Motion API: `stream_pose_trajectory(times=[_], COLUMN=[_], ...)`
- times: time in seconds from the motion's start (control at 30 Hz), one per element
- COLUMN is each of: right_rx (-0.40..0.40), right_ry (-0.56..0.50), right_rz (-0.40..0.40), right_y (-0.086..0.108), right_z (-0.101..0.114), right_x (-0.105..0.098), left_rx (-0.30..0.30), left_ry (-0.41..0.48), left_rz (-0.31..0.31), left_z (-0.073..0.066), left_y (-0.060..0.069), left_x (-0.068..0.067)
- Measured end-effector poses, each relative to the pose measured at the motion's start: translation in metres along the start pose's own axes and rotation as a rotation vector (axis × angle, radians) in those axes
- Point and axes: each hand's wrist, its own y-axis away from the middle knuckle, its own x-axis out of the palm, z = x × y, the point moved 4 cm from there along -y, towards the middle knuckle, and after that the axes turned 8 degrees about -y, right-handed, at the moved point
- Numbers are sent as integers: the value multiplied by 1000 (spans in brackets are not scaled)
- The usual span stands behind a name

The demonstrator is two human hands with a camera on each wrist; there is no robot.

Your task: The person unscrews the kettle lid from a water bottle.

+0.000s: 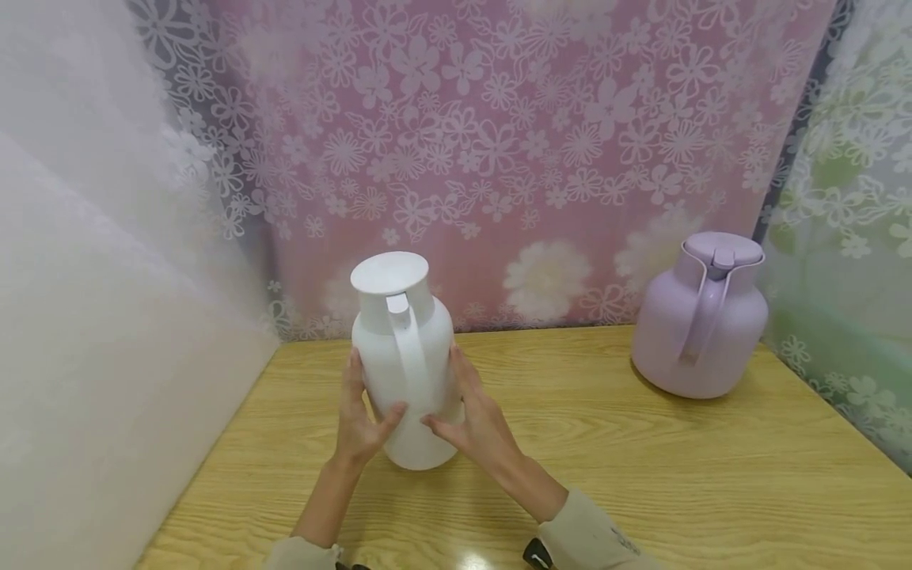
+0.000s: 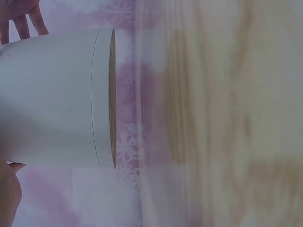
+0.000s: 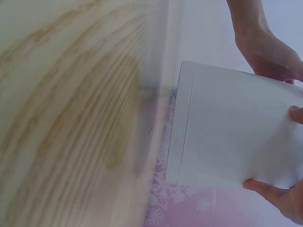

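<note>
A white vacuum jug [image 1: 420, 364] is held upright between both hands, its handle and lid lever facing me in the head view. My left hand [image 1: 361, 423] grips its left side, with the thumb over the front. On the opposite side my right hand [image 1: 486, 421] grips it the same way, thumb near the handle's lower end. In the left wrist view the jug's base [image 2: 106, 99] stands apart from the wood tabletop. The right wrist view also shows a gap under the base [image 3: 180, 123]. Fingers behind the jug are partly hidden.
A lilac jug [image 1: 701, 324] with a similar lid lever stands at the right rear of the wood-grain table [image 1: 570, 475]. A pink flowered curtain [image 1: 456, 158] hangs behind the table. White sheeting [image 1: 107, 317] closes the left side, and a flowered sheet [image 1: 848, 237] the right.
</note>
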Motion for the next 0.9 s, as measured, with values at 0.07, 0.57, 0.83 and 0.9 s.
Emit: stream_pose_trajectory(times=[0.07,0.57,0.83,0.9], right_rx=[-9,-22,-22,-30], right_ry=[-1,-3,9,24], right_rz=[-12,-46,-62,-65], right_y=[2,16,23,24], right_z=[0,-6,-10,-11], right_x=[-3,-14,-14,-13], left_rx=[13,-2,-27,-33], left_ry=[9,70,47,54], left_rz=[0,33,55,55], left_z=[-2,-4,-3,-3], left_y=[-1,7,12,13], left_x=[3,19,24,25])
